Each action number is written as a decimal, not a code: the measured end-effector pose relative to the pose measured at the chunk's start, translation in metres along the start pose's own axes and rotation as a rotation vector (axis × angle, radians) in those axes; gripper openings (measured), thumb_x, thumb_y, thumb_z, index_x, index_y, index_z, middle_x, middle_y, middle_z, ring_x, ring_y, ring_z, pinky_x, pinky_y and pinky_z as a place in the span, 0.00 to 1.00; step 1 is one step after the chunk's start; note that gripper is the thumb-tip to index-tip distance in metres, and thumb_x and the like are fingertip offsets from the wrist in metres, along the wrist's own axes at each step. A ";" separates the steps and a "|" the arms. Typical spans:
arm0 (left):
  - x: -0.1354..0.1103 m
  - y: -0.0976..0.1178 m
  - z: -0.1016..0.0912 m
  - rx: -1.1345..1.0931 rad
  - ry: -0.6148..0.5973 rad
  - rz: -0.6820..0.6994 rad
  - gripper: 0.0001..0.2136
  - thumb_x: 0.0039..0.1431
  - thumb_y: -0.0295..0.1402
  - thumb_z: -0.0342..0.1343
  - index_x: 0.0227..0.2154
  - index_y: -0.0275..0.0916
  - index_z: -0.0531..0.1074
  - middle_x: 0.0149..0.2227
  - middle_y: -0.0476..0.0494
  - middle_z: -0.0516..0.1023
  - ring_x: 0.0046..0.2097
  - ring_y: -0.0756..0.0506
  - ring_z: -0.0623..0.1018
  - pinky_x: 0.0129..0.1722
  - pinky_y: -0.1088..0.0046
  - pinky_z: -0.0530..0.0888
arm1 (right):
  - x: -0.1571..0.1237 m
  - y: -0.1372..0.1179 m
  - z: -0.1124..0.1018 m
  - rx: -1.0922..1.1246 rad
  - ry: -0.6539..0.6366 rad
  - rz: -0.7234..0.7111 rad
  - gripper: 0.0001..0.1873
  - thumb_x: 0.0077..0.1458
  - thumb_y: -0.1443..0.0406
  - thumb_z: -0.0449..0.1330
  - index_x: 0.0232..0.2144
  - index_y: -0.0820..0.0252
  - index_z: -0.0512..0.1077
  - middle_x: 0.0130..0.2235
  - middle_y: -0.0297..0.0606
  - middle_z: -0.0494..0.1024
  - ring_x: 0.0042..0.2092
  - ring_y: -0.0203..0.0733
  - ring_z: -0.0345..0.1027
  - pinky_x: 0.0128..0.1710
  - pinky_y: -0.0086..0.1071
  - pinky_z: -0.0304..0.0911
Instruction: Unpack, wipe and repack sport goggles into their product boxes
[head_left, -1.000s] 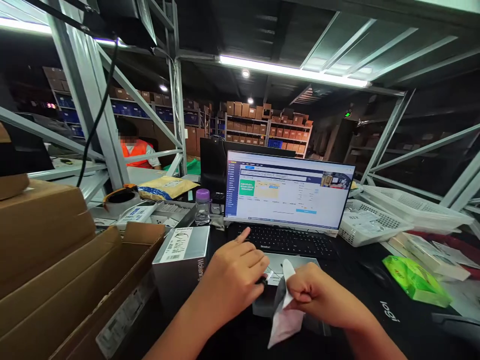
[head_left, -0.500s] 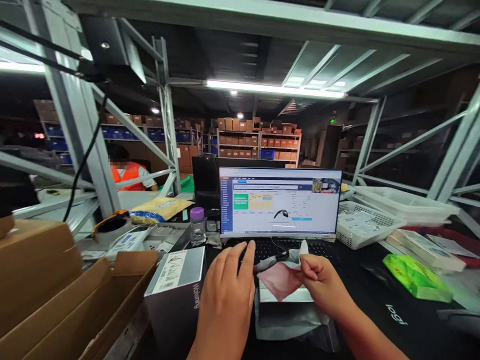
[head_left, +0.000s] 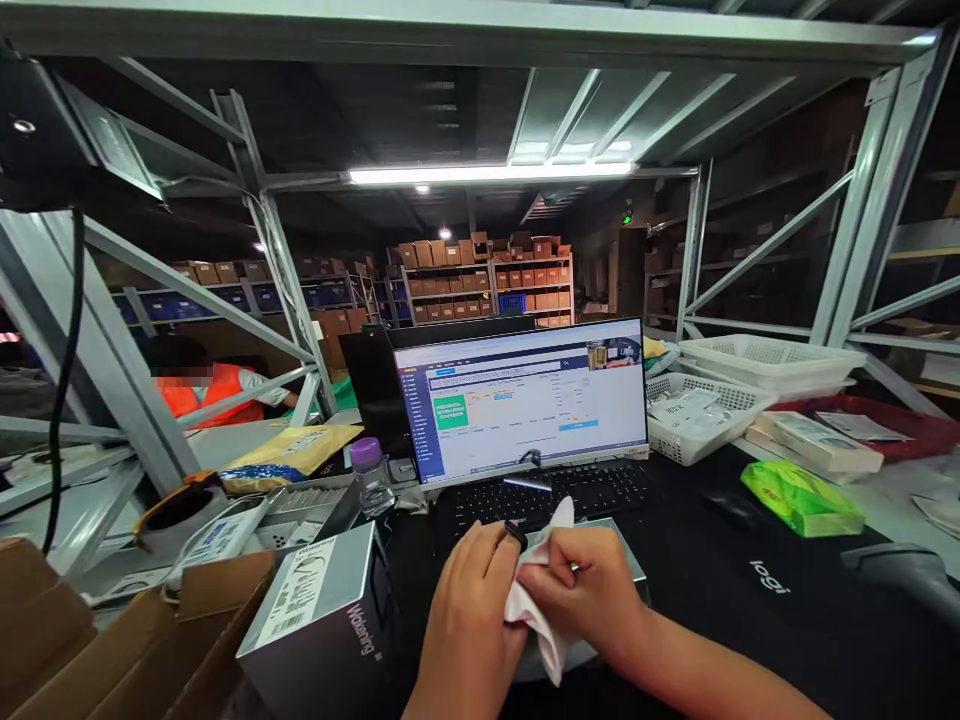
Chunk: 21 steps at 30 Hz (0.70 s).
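Note:
My left hand [head_left: 476, 600] is closed, with a small black piece [head_left: 514, 535] showing at its fingertips; the rest of that piece is hidden. My right hand [head_left: 589, 590] is closed in a fist around a crumpled white wipe [head_left: 551, 640]. The wipe runs between both hands and touches the left fingers. Beneath the hands lies a silver-grey box [head_left: 628, 545], mostly covered by them. Left of my left hand stands a grey box [head_left: 322, 610] with a white label on top and "Wakening" on its side.
Behind the hands are a keyboard [head_left: 615, 488] and a lit monitor [head_left: 525, 410]. A purple-capped bottle [head_left: 371, 485] and an open carton [head_left: 142, 640] are at left. At right lie a green packet [head_left: 806, 500], a mouse [head_left: 731, 510] and white baskets [head_left: 701, 440]. A person in an orange vest [head_left: 206, 395] sits beyond.
My hands have come together, the left closing on the black piece. The wipe is now bunched between them. The view has turned somewhat to the right.

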<state>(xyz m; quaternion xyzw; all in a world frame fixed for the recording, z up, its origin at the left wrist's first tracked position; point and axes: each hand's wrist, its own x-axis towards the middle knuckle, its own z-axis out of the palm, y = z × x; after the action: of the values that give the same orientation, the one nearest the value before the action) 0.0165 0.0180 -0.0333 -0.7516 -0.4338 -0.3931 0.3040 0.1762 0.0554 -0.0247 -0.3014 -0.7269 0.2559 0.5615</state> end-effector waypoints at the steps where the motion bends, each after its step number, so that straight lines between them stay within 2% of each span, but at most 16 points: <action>1: 0.002 -0.001 -0.002 -0.077 -0.048 0.001 0.21 0.52 0.21 0.50 0.50 0.38 0.69 0.48 0.35 0.79 0.50 0.36 0.80 0.46 0.56 0.82 | 0.003 -0.002 -0.006 0.055 0.017 0.064 0.28 0.45 0.60 0.66 0.13 0.57 0.49 0.16 0.24 0.53 0.21 0.30 0.44 0.21 0.27 0.42; 4: 0.007 -0.003 -0.010 -0.289 -0.213 0.021 0.25 0.50 0.19 0.52 0.52 0.43 0.70 0.52 0.39 0.78 0.52 0.40 0.80 0.49 0.62 0.81 | 0.018 -0.007 -0.028 0.341 0.034 0.289 0.30 0.38 0.61 0.71 0.15 0.56 0.49 0.18 0.22 0.52 0.22 0.29 0.42 0.21 0.26 0.42; 7: 0.010 -0.001 -0.011 -0.345 -0.229 0.052 0.23 0.51 0.19 0.52 0.49 0.44 0.71 0.53 0.41 0.78 0.51 0.41 0.80 0.48 0.63 0.81 | 0.030 -0.007 -0.042 0.693 0.028 0.455 0.35 0.32 0.60 0.76 0.18 0.55 0.47 0.18 0.21 0.54 0.22 0.28 0.42 0.20 0.25 0.43; 9: 0.009 0.002 -0.006 -0.275 -0.155 0.032 0.19 0.53 0.20 0.50 0.46 0.44 0.72 0.52 0.41 0.78 0.51 0.40 0.80 0.49 0.59 0.81 | 0.032 -0.006 -0.037 0.829 0.071 0.506 0.37 0.32 0.57 0.76 0.19 0.55 0.47 0.18 0.21 0.55 0.22 0.29 0.44 0.21 0.25 0.45; 11: 0.003 0.002 0.002 -0.165 -0.057 -0.048 0.17 0.56 0.21 0.49 0.46 0.42 0.72 0.51 0.39 0.78 0.50 0.38 0.81 0.48 0.57 0.81 | 0.027 -0.004 -0.017 0.866 0.131 0.517 0.36 0.36 0.52 0.75 0.19 0.55 0.48 0.19 0.22 0.55 0.23 0.30 0.44 0.22 0.25 0.47; 13: -0.008 -0.001 0.011 -0.063 0.046 -0.121 0.14 0.59 0.23 0.48 0.44 0.40 0.72 0.48 0.36 0.79 0.47 0.39 0.82 0.43 0.61 0.83 | 0.014 -0.003 0.010 0.834 0.156 0.468 0.35 0.38 0.50 0.73 0.19 0.55 0.49 0.20 0.23 0.55 0.23 0.30 0.44 0.22 0.25 0.47; 16: -0.027 -0.008 0.022 0.028 0.180 -0.067 0.10 0.63 0.26 0.49 0.44 0.38 0.73 0.45 0.34 0.81 0.43 0.40 0.84 0.38 0.67 0.83 | -0.006 -0.003 0.043 0.708 0.182 0.327 0.35 0.36 0.56 0.74 0.16 0.55 0.48 0.19 0.24 0.54 0.23 0.30 0.43 0.22 0.26 0.45; 18: -0.033 -0.011 0.026 0.051 0.237 -0.023 0.10 0.64 0.28 0.51 0.45 0.37 0.73 0.45 0.32 0.81 0.44 0.39 0.83 0.37 0.68 0.82 | -0.011 -0.005 0.048 0.682 0.199 0.297 0.35 0.36 0.58 0.74 0.14 0.56 0.47 0.18 0.24 0.53 0.23 0.30 0.42 0.22 0.26 0.43; 21: -0.030 -0.005 0.025 0.049 0.306 0.068 0.10 0.62 0.26 0.55 0.46 0.35 0.74 0.43 0.34 0.82 0.45 0.40 0.83 0.44 0.68 0.81 | -0.002 -0.012 0.029 0.868 0.183 0.407 0.36 0.32 0.59 0.76 0.15 0.56 0.48 0.18 0.25 0.57 0.23 0.29 0.45 0.23 0.26 0.44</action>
<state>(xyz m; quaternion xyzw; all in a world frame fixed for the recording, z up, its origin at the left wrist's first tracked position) 0.0112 0.0282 -0.0708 -0.6895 -0.3662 -0.4819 0.3978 0.1463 0.0447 -0.0247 -0.1969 -0.4269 0.6124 0.6356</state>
